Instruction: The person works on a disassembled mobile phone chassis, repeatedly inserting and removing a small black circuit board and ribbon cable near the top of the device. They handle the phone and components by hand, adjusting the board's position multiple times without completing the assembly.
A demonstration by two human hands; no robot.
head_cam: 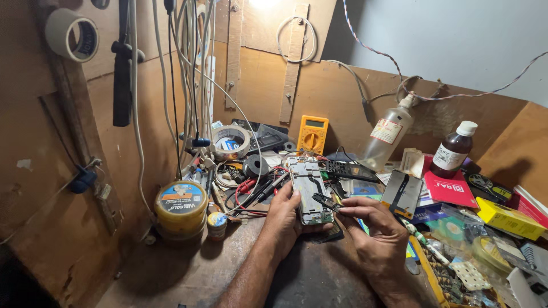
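A: Two hands are at work over the near middle of the workbench. What does each have?

B: The left hand is wrapped round the near end of an opened phone, thumb along its left edge, fingers curled underneath. The phone lies back-side up, lengthwise away from the person, its inner frame showing.

A: And the right hand?

B: Thumb and forefinger are pinched on a pair of dark tweezers, whose tips touch the phone's near right part. The other fingers are loosely bent.

A: What sits beside them?

B: Toward the left edge, a yellow round tin with a blue label and a small jar just beside it. Toward the right edge, a grey panel leans tilted, with a red booklet, a yellow box and loose clutter around it.

A: Farther back?

B: Red and black probe leads lie left of the phone. Behind them a roll of tape, then a yellow multimeter standing against the back board. Toward the far right, a clear spray bottle and a brown bottle with a white cap stand upright, well apart from the hands. White cables hang down the back-left corner.
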